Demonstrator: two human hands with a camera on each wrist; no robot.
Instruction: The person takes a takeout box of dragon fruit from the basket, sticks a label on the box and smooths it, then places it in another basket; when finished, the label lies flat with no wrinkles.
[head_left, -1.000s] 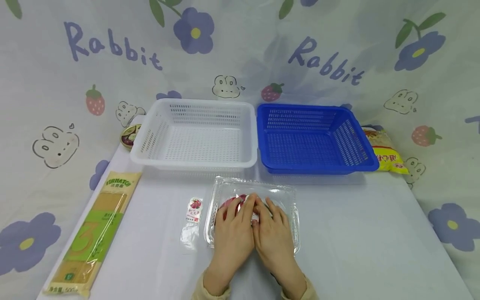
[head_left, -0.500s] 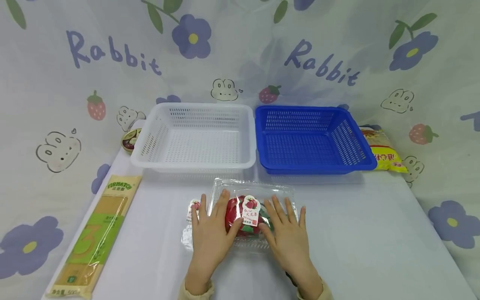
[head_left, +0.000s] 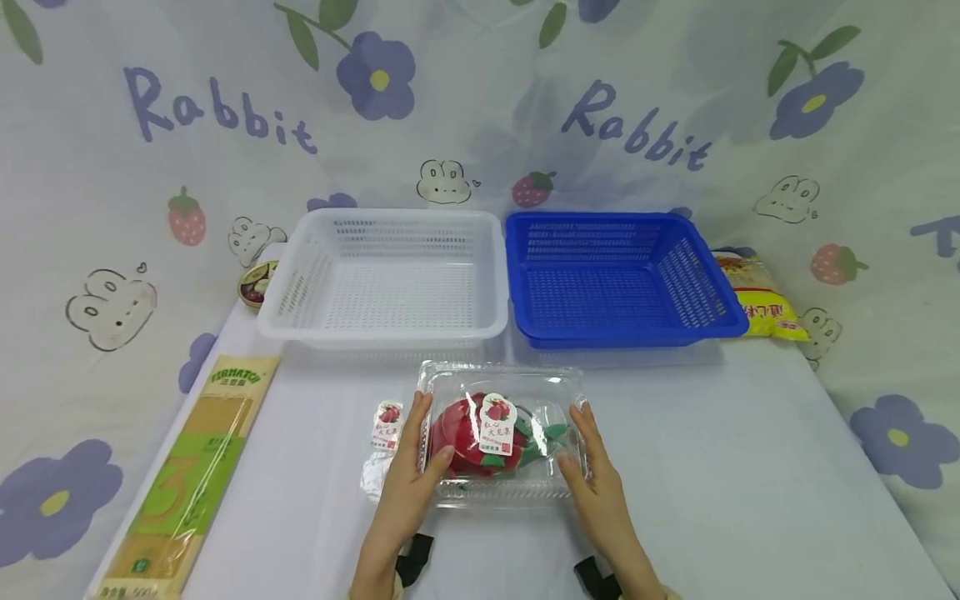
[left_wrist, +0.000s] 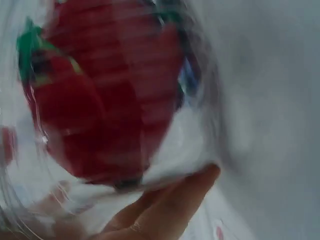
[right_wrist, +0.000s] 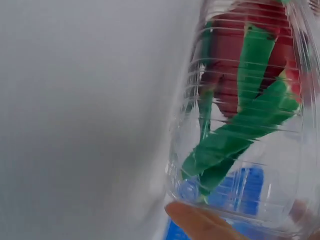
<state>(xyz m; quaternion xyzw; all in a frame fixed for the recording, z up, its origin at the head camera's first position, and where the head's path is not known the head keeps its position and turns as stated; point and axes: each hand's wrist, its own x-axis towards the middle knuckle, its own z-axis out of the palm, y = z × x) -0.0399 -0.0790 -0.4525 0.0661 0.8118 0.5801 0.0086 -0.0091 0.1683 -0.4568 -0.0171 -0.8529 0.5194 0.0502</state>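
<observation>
A clear plastic clamshell box (head_left: 465, 492) holds a red dragon fruit (head_left: 457, 433) with green leaf tips; the tips show through the wall in the right wrist view. On the lid is a white sticker (head_left: 497, 425) with a fruit picture. My left hand (head_left: 408, 467) grips the box's left side, thumb over the lid. My right hand (head_left: 600, 475) grips the right side the same way. Fingertips (right_wrist: 195, 220) press the box's end in the right wrist view. The left wrist view is blurred. Left of the box lies a clear backing sheet (head_left: 375, 475) with another sticker (head_left: 387, 423).
Behind the box stand a white basket (head_left: 382, 340) and a blue basket (head_left: 630, 340), side by side. A pack of noodles (head_left: 187, 475) lies along the left edge. A yellow bag (head_left: 768, 308) sits beyond the blue basket, and a round tub (head_left: 253, 285) beside the white one.
Both hands came off the lid's middle, spread apart, and now grip the box's two sides. The sticker on the lid, covered by the fingers at first, is now in sight.
</observation>
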